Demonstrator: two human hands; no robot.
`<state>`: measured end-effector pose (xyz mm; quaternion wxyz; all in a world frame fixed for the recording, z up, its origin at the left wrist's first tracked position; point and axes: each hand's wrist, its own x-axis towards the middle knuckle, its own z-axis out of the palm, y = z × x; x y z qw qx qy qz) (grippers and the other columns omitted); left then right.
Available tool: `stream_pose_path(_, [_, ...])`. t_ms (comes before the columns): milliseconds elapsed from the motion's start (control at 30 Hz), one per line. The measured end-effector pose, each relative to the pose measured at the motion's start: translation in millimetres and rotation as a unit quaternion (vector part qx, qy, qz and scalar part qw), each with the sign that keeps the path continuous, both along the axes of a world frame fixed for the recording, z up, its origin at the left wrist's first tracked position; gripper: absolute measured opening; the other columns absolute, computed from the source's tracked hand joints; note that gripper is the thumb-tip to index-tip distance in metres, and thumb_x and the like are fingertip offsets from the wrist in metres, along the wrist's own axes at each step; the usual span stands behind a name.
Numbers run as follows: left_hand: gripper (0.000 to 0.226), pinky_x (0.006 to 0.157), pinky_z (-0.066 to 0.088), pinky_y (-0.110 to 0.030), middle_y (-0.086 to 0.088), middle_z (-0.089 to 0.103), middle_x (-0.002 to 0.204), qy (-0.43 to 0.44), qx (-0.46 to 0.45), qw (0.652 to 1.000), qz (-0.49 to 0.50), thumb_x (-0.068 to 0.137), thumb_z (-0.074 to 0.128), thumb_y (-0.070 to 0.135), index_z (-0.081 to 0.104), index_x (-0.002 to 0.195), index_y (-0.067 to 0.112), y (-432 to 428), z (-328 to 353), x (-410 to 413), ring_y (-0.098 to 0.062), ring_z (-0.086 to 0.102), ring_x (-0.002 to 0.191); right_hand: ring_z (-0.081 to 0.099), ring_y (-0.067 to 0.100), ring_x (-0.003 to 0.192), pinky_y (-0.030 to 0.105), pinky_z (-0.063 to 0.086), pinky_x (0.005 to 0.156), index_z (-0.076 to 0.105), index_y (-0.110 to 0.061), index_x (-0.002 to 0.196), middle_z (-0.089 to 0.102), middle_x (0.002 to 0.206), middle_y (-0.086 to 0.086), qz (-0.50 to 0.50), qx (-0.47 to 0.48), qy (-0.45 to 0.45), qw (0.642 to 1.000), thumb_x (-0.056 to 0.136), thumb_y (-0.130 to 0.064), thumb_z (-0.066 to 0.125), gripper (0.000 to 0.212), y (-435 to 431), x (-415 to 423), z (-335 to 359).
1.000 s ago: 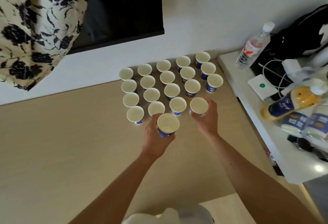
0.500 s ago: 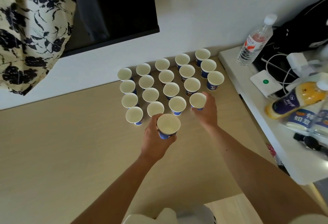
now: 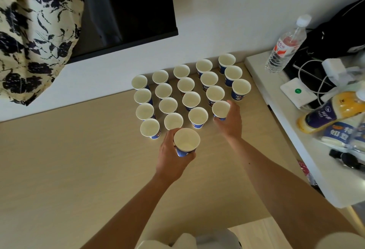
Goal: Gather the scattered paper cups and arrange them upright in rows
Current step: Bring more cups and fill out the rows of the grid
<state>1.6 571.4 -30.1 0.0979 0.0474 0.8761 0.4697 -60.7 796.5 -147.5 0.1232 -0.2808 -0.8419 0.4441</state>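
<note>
Several white paper cups with blue sides stand upright in rows (image 3: 191,99) on the pale wooden table (image 3: 69,160), close to the back wall. My left hand (image 3: 171,160) grips one more upright cup (image 3: 186,141) just in front of the nearest row. My right hand (image 3: 230,122) holds the cup (image 3: 220,109) at the right end of that front row, fingers curled round its side.
A white shelf (image 3: 286,150) runs along the right with a clear water bottle (image 3: 285,46), an orange and blue bottle (image 3: 331,111), a white box with cables (image 3: 298,91) and a black bag. A dark screen (image 3: 128,8) and patterned curtain (image 3: 35,31) hang at the back.
My right hand has pushed its cup a little further back into line with the front row. My left hand keeps its cup in nearly the same place.
</note>
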Motion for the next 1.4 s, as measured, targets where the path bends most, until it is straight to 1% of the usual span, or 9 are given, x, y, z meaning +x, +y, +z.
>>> stream_pose_path(200, [0.064,0.087,0.054,-0.035,0.008,0.063,0.112,-0.009,0.002,1.000,0.002,0.067,0.086,0.017,0.052,0.121,0.021,1.3,0.1,1.1,-0.010,0.059,0.101,0.043,0.023,0.138,0.031,0.040,0.101,0.030,-0.021,0.153,0.041,0.150,0.005,0.004,-0.023,0.006,1.000,0.072,-0.016,0.085,0.097,2.6,8.5,-0.7])
stream_pose_path(367, [0.065,0.084,0.055,-0.031,0.015,0.062,0.109,-0.014,0.011,1.000,0.006,0.066,0.087,0.018,0.051,0.120,0.023,8.2,4.1,-1.8,-0.005,0.059,0.099,0.042,0.024,0.137,0.043,0.039,0.111,0.031,-0.017,0.148,0.040,0.145,0.003,-0.039,0.019,0.066,0.997,0.068,-0.001,0.075,0.093,-9.4,48.3,16.8])
stream_pose_path(500, [0.064,0.081,0.054,-0.031,0.013,0.063,0.106,-0.012,0.026,1.000,-0.001,0.065,0.087,0.016,0.053,0.119,0.020,22.7,9.3,-9.1,-0.008,0.059,0.096,0.057,0.007,0.116,0.035,0.046,0.099,0.052,-0.026,0.129,0.060,0.122,-0.011,0.148,-0.095,0.083,0.981,0.066,0.001,0.069,0.071,-15.4,73.0,47.3])
stream_pose_path(633, [0.063,0.081,0.054,-0.031,0.011,0.063,0.107,-0.035,0.045,0.998,-0.030,0.067,0.085,0.014,0.051,0.120,0.021,42.9,15.2,-15.9,-0.004,0.059,0.096,0.052,-0.010,0.117,0.004,0.037,0.090,0.048,-0.037,0.133,0.059,0.122,-0.032,0.311,-0.172,-0.017,0.935,0.068,-0.013,0.083,0.077,-14.2,84.7,67.2])
stream_pose_path(833, [0.066,0.092,0.053,-0.035,0.015,0.057,0.116,-0.049,0.047,0.992,-0.106,0.075,0.079,0.018,0.044,0.131,0.025,67.9,20.3,-18.7,-0.005,0.055,0.106,0.056,0.002,0.093,0.026,0.042,0.085,0.057,-0.029,0.124,0.065,0.103,-0.023,0.240,-0.178,0.047,0.953,0.065,-0.025,0.082,0.064,-2.1,86.8,70.8])
stream_pose_path(967, [0.084,0.100,0.047,-0.033,0.006,0.049,0.138,-0.083,0.013,0.988,-0.130,0.079,0.078,0.022,0.029,0.147,0.022,69.1,15.0,-22.0,-0.009,0.050,0.122,0.059,0.008,0.092,0.028,0.048,0.080,0.057,-0.030,0.117,0.066,0.103,-0.019,0.155,-0.143,0.072,0.975,0.065,-0.039,0.083,0.058,20.9,87.5,59.1])
stream_pose_path(1133, [0.069,0.098,0.048,-0.033,0.006,0.053,0.133,-0.103,-0.002,0.990,-0.094,0.082,0.075,0.022,0.039,0.142,0.022,60.2,6.4,-19.4,-0.010,0.053,0.117,0.066,0.002,0.083,0.013,0.051,0.071,0.056,-0.027,0.111,0.067,0.095,-0.024,-0.016,-0.136,0.083,0.987,0.062,-0.034,0.085,0.057,60.7,66.9,35.6])
stream_pose_path(1267, [0.062,0.094,0.050,-0.032,0.007,0.055,0.128,-0.119,0.000,0.990,-0.080,0.083,0.074,0.021,0.044,0.137,0.023,54.3,2.1,-16.4,-0.011,0.054,0.116,0.068,0.015,0.087,0.033,0.056,0.076,0.051,-0.026,0.108,0.065,0.095,-0.016,-0.050,-0.090,0.031,0.994,0.064,-0.025,0.089,0.058,79.9,41.6,10.0])
stream_pose_path(1400, [0.053,0.090,0.051,-0.028,0.008,0.059,0.122,-0.128,-0.001,0.990,-0.065,0.083,0.073,0.019,0.051,0.131,0.024,45.6,-4.5,-14.8,-0.010,0.056,0.113,0.063,0.017,0.088,0.034,0.052,0.078,0.046,-0.029,0.105,0.061,0.101,-0.010,-0.053,-0.059,0.005,0.997,0.064,-0.024,0.089,0.060,86.7,21.9,-7.0])
